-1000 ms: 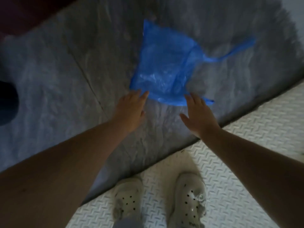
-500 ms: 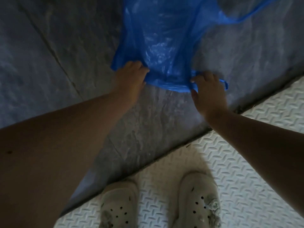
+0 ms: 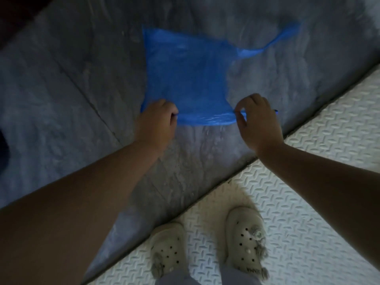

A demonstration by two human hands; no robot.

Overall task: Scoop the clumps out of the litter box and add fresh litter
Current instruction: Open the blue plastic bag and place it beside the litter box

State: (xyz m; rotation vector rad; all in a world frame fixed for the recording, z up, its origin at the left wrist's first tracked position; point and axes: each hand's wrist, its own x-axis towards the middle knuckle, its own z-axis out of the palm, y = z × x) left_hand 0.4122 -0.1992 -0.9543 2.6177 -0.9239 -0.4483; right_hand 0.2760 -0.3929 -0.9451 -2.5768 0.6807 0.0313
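A thin blue plastic bag (image 3: 189, 75) hangs spread out above the grey stone floor, one long handle strip trailing to the upper right. My left hand (image 3: 157, 122) grips the bag's near edge at its left corner. My right hand (image 3: 259, 122) pinches the same edge at the right corner between thumb and fingers. The edge is stretched taut between both hands. No litter box, scoop or litter is in view.
Grey marbled floor tiles (image 3: 72, 99) fill the upper part of the view. A white embossed mat (image 3: 318, 202) covers the lower right, and my two feet in pale clogs (image 3: 205, 243) stand on it. A dark object (image 3: 3, 149) sits at the left edge.
Both hands went from flat and open near the bag's edge to closed on it. They now hold that edge stretched wider apart, with the bag lifted and spread.
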